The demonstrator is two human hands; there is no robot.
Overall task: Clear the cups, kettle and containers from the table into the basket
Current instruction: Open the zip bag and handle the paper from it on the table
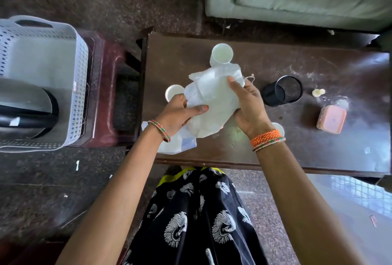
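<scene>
Head view: both hands, left hand (180, 112) and right hand (248, 103), curl their fingers tight around a white bag (212, 99) above the table (318, 148). Best carry it slowly to the basket (42, 52) beside the kettle (25, 107), missing the cups (221, 53).

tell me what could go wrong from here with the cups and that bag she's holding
1. Both the left hand and right hand grip the white plastic bag right above the small cup and beside the tall white cup; a swing could tip either.
2. Another cup sits hidden behind the right wrist and may get knocked.
3. The kettle already fills much of the basket, so space might run short.
</scene>
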